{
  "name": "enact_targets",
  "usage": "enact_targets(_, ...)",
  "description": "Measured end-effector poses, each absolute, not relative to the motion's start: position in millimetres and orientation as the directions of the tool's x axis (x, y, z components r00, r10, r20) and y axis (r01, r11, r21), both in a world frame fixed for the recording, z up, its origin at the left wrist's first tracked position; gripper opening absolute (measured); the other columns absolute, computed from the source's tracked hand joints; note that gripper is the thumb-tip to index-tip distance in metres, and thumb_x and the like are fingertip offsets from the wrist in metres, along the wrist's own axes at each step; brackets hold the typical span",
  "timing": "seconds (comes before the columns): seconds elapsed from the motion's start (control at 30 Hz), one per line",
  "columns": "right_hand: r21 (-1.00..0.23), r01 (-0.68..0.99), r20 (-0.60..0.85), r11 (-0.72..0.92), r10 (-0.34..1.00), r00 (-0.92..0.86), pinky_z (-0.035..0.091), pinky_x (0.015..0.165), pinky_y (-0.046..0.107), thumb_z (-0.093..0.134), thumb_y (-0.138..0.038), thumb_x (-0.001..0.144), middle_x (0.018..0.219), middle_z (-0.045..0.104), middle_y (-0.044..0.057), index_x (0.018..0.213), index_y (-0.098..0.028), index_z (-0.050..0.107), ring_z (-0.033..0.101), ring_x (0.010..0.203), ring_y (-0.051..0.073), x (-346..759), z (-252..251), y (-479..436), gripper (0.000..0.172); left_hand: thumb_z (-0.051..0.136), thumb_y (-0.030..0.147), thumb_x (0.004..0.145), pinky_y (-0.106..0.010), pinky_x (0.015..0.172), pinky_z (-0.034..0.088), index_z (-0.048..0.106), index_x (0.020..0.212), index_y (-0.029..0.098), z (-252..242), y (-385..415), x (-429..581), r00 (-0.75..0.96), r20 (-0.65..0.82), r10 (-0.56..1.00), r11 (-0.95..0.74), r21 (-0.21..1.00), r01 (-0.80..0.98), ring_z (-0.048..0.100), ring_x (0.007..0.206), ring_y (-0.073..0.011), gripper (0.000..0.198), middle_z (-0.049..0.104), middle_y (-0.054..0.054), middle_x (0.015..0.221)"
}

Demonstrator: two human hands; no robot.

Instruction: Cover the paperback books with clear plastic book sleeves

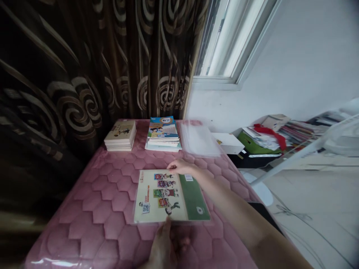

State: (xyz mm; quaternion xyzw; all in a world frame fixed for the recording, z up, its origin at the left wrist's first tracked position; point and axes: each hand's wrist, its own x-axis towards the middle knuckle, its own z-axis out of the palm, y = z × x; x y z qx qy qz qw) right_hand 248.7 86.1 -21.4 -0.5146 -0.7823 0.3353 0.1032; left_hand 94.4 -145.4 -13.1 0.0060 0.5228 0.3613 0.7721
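Note:
A book [168, 196] with a cream and green cover lies sideways in front of me, with cartoon figures, a QR code and a barcode on it. A clear plastic cover seems to reach past its edges. My left hand [162, 241] grips the near edge, thumb on top; its other fingers are blurred beneath. Across the book, my right hand [179, 166] has its closed fingertips at the far edge, near the barcode. The pink hexagon-quilted table cover [106, 201] is under the book, with a clear sheet over it.
At the back stand a stack of beige books [120, 134], a stack of textbooks [163, 132] with a blue cover on top, and translucent plastic sheets [199, 139]. A white box [228, 143], piled papers [269, 134] and a white pole [303, 151] are right. A patterned curtain [126, 67] hangs behind.

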Motion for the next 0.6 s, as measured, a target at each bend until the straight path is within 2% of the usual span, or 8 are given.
enact_targets(0.07,-0.63,0.732,-0.142,0.26,0.888,-0.437,0.05,0.074,0.026,0.07,-0.024,0.072,0.086,0.075,0.001,0.09,-0.022,0.075,0.068,0.08,0.017,246.4,-24.1,80.3,0.019,0.051,0.028,0.086,-0.022,0.048,0.041,0.057,0.09,0.016,-18.1,-151.6,83.6,0.314,-0.758,0.572,0.805,0.443,-0.395,0.059,0.049,-0.0118,0.014,0.071,-0.006,0.078)
enact_targets(0.13,-0.632,0.725,-0.097,0.275,0.9,-0.426,0.051,0.072,0.027,0.069,-0.022,0.073,0.082,0.074,0.003,0.088,-0.02,0.074,0.067,0.076,0.017,243.5,-24.5,72.9,0.017,0.057,0.019,0.074,-0.024,0.053,0.042,0.06,0.081,0.017,-19.2,-158.3,69.0,0.415,-0.688,0.595,0.784,0.61,-0.114,0.061,0.057,-0.0138,0.008,0.07,-0.004,0.077)
enact_targets(0.17,-0.632,0.722,-0.074,0.282,0.905,-0.419,0.051,0.072,0.027,0.068,-0.02,0.073,0.083,0.073,0.003,0.089,-0.019,0.074,0.067,0.076,0.017,242.3,-24.0,68.6,0.017,0.058,0.014,0.069,-0.025,0.056,0.043,0.06,0.076,0.018,-17.5,-160.4,60.7,0.43,-0.638,0.638,0.697,0.716,0.029,0.061,0.062,-0.015,0.008,0.07,-0.003,0.075)
enact_targets(0.23,-0.629,0.719,-0.017,0.296,0.919,-0.393,0.051,0.077,0.03,0.067,-0.016,0.074,0.09,0.072,0.005,0.093,-0.018,0.072,0.066,0.081,0.018,241.2,-22.1,58.1,0.02,0.056,0.01,0.067,-0.026,0.064,0.045,0.061,0.07,0.019,-9.6,-158.4,43.4,0.414,-0.469,0.78,0.406,0.883,0.236,0.062,0.071,-0.0167,0.011,0.068,-0.001,0.073)
enact_targets(0.3,-0.59,0.729,0.09,0.347,0.925,-0.368,0.048,0.087,0.036,0.066,-0.012,0.074,0.097,0.07,0.006,0.095,-0.019,0.071,0.063,0.093,0.02,243.4,-20.2,44.4,0.023,0.05,0.012,0.076,-0.027,0.073,0.047,0.064,0.075,0.02,1.0,-145.7,25.5,0.379,-0.223,0.898,0.095,0.94,0.328,0.063,0.078,-0.0168,0.016,0.069,-0.002,0.078)
enact_targets(0.37,-0.519,0.739,0.209,0.429,0.902,-0.377,0.044,0.094,0.041,0.064,-0.01,0.075,0.099,0.069,0.006,0.094,-0.021,0.071,0.06,0.101,0.022,249.4,-19.4,27.2,0.024,0.048,0.015,0.083,-0.028,0.078,0.049,0.066,0.086,0.021,8.6,-122.9,7.2,0.348,-0.011,0.937,-0.139,0.905,0.402,0.064,0.084,-0.0169,0.02,0.07,-0.003,0.087)
enact_targets(0.47,-0.446,0.72,0.284,0.532,0.847,-0.45,0.046,0.092,0.041,0.059,-0.01,0.08,0.1,0.067,0.005,0.092,-0.024,0.072,0.059,0.098,0.022,264.1,-20.4,-3.7,0.023,0.048,0.015,0.085,-0.034,0.095,0.048,0.069,0.096,0.022,5.1,-82.4,-17.6,0.362,0.248,0.899,-0.412,0.759,0.504,0.062,0.104,-0.0185,0.025,0.07,-0.005,0.107)
enact_targets(0.6,-0.432,0.7,0.293,0.568,0.823,-0.487,0.047,0.093,0.043,0.055,-0.015,0.086,0.103,0.068,0.005,0.092,-0.026,0.072,0.059,0.101,0.022,288.4,-23.6,-46.8,0.021,0.048,0.012,0.086,-0.041,0.107,0.042,0.07,0.104,0.024,-18.7,-50.2,-37.4,0.479,0.334,0.812,-0.576,0.594,0.562,0.053,0.123,-0.0193,0.03,0.066,-0.004,0.121)
